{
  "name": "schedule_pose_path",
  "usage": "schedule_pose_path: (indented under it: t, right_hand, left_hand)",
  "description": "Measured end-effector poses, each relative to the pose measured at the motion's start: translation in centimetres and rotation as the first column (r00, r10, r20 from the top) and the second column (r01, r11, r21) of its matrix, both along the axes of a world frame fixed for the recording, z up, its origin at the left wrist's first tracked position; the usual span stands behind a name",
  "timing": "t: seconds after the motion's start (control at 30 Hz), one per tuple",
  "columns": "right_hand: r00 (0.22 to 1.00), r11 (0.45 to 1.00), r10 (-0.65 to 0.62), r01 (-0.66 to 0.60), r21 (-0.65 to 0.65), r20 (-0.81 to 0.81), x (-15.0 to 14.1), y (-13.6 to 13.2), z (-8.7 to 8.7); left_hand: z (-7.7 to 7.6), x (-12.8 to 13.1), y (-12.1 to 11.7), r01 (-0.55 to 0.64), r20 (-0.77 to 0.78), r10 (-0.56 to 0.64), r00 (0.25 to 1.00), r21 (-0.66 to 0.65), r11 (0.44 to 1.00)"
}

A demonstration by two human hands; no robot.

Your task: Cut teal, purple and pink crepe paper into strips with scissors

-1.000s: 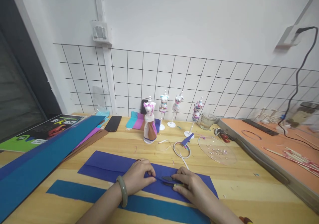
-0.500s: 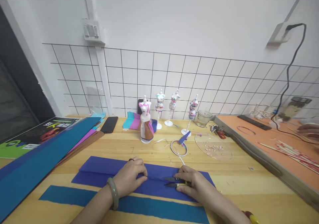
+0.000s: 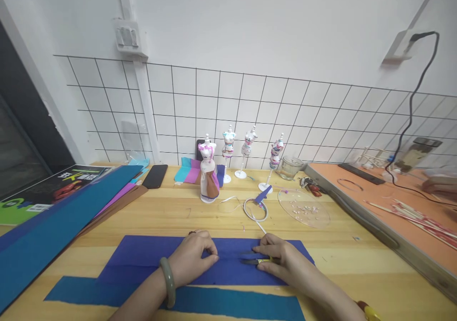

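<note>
A sheet of dark blue crepe paper (image 3: 143, 252) lies flat across the near side of the table, with a faint crease along its length. My left hand (image 3: 198, 257), a green bangle on its wrist, rests on the middle of the sheet, fingers curled and the thumb tip near the index finger, pinching at the paper. In my right hand (image 3: 280, 259) is a pair of small scissors (image 3: 255, 261), lying on the sheet with the blades apart and pointing left. A teal paper strip (image 3: 228, 299) lies nearest me, partly under my left forearm.
Several small dress-form mannequins (image 3: 208, 161) stand at the back, one clothed in paper. A ring of white ribbon (image 3: 255, 209), a clear dish with beads (image 3: 303, 209) and a glass jar (image 3: 290, 167) are nearby. More paper sheets (image 3: 71, 221) lie left, an orange board (image 3: 357, 197) right.
The blue sheet now lies flatter and wider, its raised fold nearly gone. Both hands have shifted slightly to the right, the scissors still in my right hand.
</note>
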State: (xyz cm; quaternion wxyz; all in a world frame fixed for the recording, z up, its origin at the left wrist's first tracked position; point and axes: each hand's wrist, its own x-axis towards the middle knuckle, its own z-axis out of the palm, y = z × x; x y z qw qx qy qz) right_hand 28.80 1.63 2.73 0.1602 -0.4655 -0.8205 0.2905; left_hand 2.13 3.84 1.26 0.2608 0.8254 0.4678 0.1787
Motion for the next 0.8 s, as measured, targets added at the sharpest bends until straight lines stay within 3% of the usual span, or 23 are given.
schedule_pose_path:
  t: [0.57,0.8]
  right_hand:
    - [0.999,0.998,0.041,-0.041,0.049,0.008,-1.5,0.0,0.1]
    - [1.0,1.0,-0.009,0.009,0.014,-0.012,-0.3,0.4,0.6]
  left_hand:
    - [0.3,0.2,0.1,-0.004,-0.003,0.004,1.0,0.0,1.0]
    - [0.2,0.2,0.3,-0.009,0.001,0.009,1.0,-0.003,1.0]
